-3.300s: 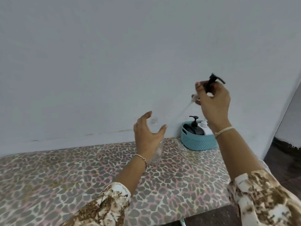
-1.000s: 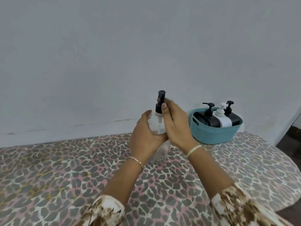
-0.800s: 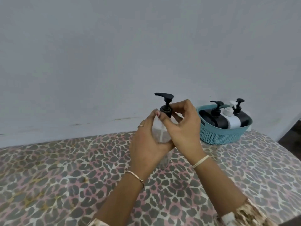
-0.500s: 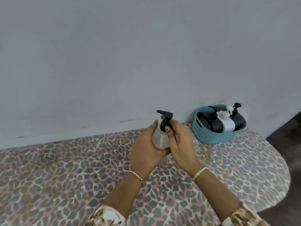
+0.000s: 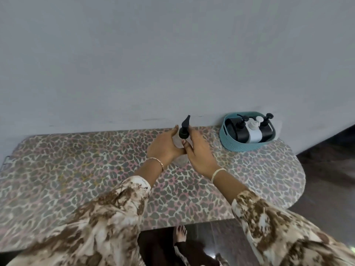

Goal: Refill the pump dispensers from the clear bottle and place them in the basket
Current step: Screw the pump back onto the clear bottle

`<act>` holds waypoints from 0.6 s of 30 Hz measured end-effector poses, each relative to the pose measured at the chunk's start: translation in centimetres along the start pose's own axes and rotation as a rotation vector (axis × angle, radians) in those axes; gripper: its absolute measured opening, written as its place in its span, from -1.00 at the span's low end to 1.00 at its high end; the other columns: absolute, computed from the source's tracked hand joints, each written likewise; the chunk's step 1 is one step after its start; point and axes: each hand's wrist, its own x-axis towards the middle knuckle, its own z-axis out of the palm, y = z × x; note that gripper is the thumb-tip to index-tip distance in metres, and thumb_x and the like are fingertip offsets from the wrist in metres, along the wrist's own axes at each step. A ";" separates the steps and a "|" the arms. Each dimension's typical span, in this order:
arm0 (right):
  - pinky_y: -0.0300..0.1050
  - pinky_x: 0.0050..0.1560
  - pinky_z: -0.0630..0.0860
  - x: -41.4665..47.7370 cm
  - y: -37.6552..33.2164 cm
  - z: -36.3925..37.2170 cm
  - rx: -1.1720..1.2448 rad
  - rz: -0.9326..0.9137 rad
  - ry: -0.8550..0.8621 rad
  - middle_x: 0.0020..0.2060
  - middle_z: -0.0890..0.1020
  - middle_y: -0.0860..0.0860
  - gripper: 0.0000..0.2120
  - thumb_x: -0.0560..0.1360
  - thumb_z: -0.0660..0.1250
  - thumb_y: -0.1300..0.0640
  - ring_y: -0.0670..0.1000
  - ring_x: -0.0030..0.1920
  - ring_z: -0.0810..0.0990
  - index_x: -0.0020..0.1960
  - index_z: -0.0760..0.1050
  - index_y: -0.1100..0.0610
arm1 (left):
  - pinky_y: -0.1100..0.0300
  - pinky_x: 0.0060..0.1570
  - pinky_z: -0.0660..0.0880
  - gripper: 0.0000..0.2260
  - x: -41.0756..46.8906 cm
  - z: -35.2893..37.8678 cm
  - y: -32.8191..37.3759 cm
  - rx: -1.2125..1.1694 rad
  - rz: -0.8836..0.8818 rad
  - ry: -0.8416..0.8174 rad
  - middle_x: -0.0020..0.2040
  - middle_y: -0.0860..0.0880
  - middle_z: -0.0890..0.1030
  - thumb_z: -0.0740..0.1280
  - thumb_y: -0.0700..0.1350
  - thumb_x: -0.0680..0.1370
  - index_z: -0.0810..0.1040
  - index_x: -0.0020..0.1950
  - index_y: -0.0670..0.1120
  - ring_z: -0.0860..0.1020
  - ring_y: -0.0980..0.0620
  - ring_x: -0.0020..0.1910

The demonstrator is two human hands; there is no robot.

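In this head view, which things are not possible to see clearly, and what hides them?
Head view:
1. clear bottle: its body is mostly covered by the left hand and right hand; the fill level is hidden.
2. black pump: the right hand covers its collar, so tightness cannot be told.
3. dispensers in the basket: lower parts are behind its wall; labels too small.

A leopard-print cloth (image 5: 76,169) covers the table, and the teal plastic basket (image 5: 230,143) has a woven-textured wall.

Leopard-print table (image 5: 76,169), teal basket (image 5: 228,143) at its far-right corner, clear pump dispenser (image 5: 183,132) mid-table
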 end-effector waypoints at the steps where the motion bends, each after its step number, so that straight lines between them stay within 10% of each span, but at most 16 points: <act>1: -0.15 0.33 0.34 0.1 0.1 0.0 -0.010 0.001 0.021 0.30 0.46 0.05 -0.58 0.62 0.16 0.21 0.01 0.31 0.42 0.47 0.24 0.17 | 0.19 -0.27 0.45 -0.23 0.1 0.1 0.1 -0.009 -0.005 0.005 0.09 -0.03 0.65 0.43 0.19 0.37 0.22 0.52 0.11 0.63 -0.02 -0.04; 9: -0.24 0.09 0.48 1.8 0.2 0.1 0.099 0.153 0.199 0.04 0.56 -0.02 -0.68 0.45 0.45 0.12 -0.05 0.07 0.54 0.11 0.40 0.12 | 0.15 -0.12 0.52 -0.17 -0.2 0.3 -0.2 -0.060 -0.021 0.029 0.27 0.08 0.57 0.43 0.29 0.25 0.28 0.48 0.16 0.57 0.01 0.17; 18: -0.03 -0.04 0.47 1.3 0.6 0.4 -0.254 -0.085 0.191 0.02 0.55 0.13 -0.79 0.57 0.23 0.23 0.13 0.02 0.51 0.18 0.49 0.24 | 0.04 -0.10 0.60 -0.16 0.0 0.3 -0.2 -0.094 -0.051 0.018 0.25 0.07 0.59 0.43 0.26 0.27 0.21 0.50 0.20 0.64 0.01 -0.05</act>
